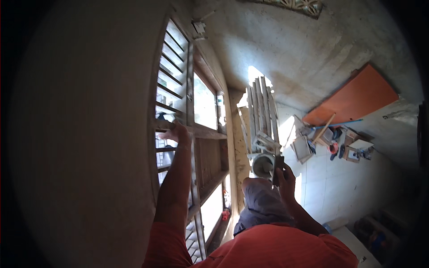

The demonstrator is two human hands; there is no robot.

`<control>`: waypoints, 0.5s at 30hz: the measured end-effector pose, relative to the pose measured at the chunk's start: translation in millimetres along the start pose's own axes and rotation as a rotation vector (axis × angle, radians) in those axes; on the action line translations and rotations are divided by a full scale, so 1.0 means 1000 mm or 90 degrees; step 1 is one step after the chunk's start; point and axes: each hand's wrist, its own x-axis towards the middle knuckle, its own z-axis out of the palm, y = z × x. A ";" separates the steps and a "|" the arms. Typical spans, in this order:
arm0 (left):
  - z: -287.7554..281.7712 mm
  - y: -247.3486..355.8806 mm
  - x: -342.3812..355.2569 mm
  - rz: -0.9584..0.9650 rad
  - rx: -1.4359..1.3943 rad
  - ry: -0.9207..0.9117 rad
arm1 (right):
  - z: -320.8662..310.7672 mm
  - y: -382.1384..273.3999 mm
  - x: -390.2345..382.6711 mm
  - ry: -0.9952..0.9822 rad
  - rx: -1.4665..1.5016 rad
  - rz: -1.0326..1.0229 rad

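My left hand (178,135) reaches up to the louvred wooden shutter (172,62), its fingers closed round the shutter's middle rail (163,125). Low on the right, my right hand (287,178) grips a dark, flat, narrow board (278,169), seen nearly edge-on; it looks like a plasterer's float, but its handle is hidden by the hand. Beside that board stands a round bucket (262,166) with grey stuff inside. A small greyish block-like piece (268,143) lies just beyond the bucket, on a slatted wooden bench (259,107).
Bright window openings (205,102) line the wall close on my left. An orange panel (353,98) leans against the far right wall. Below it, boxes, a pale stick (325,127) and other clutter lie on the pale tiled floor (321,192). My bare knee is near the bucket.
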 end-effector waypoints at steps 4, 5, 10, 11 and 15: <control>-0.002 -0.018 -0.006 -0.029 0.020 -0.012 | 0.001 -0.003 0.005 -0.017 0.061 -0.003; -0.003 -0.023 -0.002 -0.040 0.045 -0.004 | 0.005 -0.008 0.007 0.004 0.017 -0.042; -0.004 -0.024 -0.004 0.084 0.168 0.055 | 0.023 -0.052 0.021 -0.007 0.023 -0.125; -0.003 -0.019 -0.006 0.085 0.159 0.057 | 0.028 -0.062 0.026 -0.021 0.041 -0.136; -0.004 -0.002 -0.012 0.016 0.164 0.014 | 0.046 -0.069 0.060 -0.060 0.068 -0.190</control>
